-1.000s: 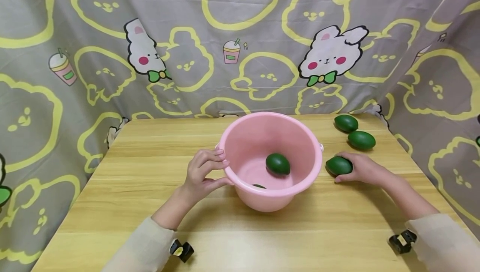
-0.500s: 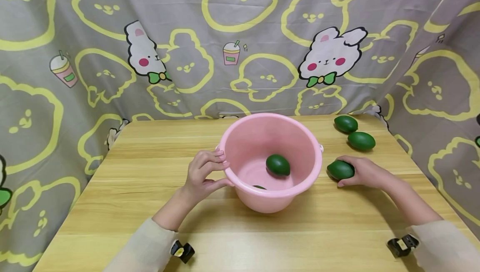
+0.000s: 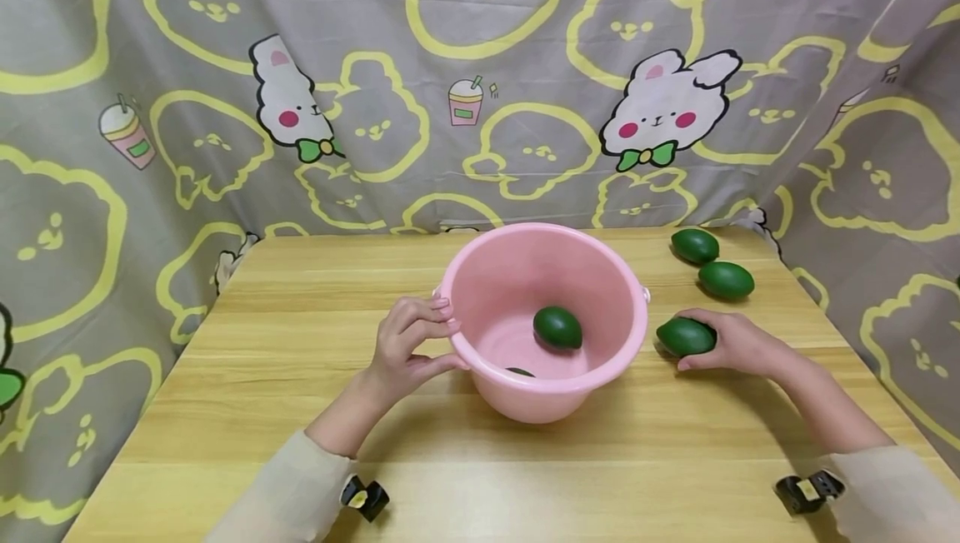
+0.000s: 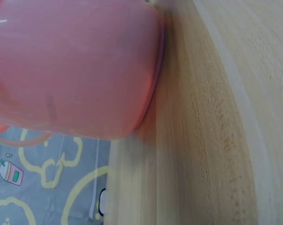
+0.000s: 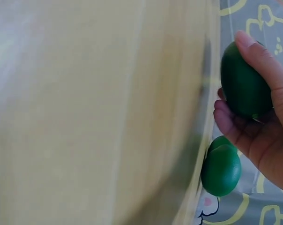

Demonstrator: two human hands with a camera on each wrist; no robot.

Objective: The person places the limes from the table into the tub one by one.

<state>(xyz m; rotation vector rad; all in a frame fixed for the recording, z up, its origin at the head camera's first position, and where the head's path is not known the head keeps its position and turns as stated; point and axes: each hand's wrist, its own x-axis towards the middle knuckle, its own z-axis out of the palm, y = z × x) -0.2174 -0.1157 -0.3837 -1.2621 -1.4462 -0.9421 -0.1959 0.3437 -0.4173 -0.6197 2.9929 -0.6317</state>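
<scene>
- Wooden table [image 3: 262, 410], patterned curtain [image 3: 480, 68] behind it.
- Pink bucket [image 3: 480, 360] mid-table; my left hand [image 3: 408, 347] grips its left rim, fingers curled over the edge, thumb against the wall.
- Inside the bucket: one green egg [image 3: 557, 327].
- My right hand [image 3: 731, 341] curls round a green egg [image 3: 685, 336] just right of the bucket; whether it is off the table, I cannot tell.
- Two spare eggs [image 3: 724, 279] lie behind, near the far right corner.
</scene>
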